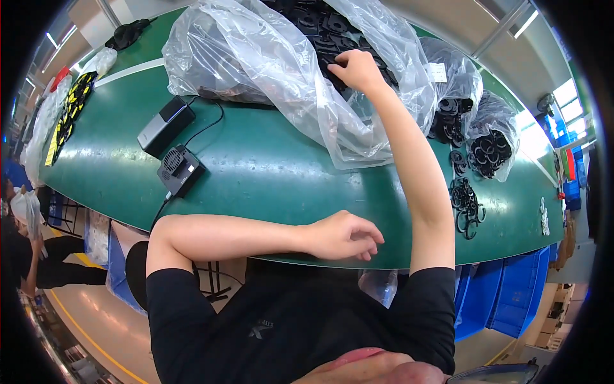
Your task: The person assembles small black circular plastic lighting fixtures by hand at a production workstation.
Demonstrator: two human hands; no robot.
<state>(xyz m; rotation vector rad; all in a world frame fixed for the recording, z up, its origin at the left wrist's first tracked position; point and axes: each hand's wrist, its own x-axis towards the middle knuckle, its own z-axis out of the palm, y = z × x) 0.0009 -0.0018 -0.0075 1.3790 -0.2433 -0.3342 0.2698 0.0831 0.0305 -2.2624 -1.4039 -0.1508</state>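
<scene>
My right hand [359, 70] reaches into the mouth of a large clear plastic bag [256, 57] at the far side of the table. Its bent fingers touch a heap of black plastic parts [320, 29] inside; whether a part is between the fingertips is hard to make out. My left hand [345, 237] rests by the near edge of the green table [275, 185], fingers loosely curled and a little apart, with nothing visible in them.
Smaller bags of black curved parts [491, 153] stand at the right, beside a loose pile of black rings [467, 208] and small white pieces [544, 216]. Two corded dark devices [180, 169] lie left of centre. Blue bins [511, 297] sit below the right edge. Another person [38, 256] is at far left.
</scene>
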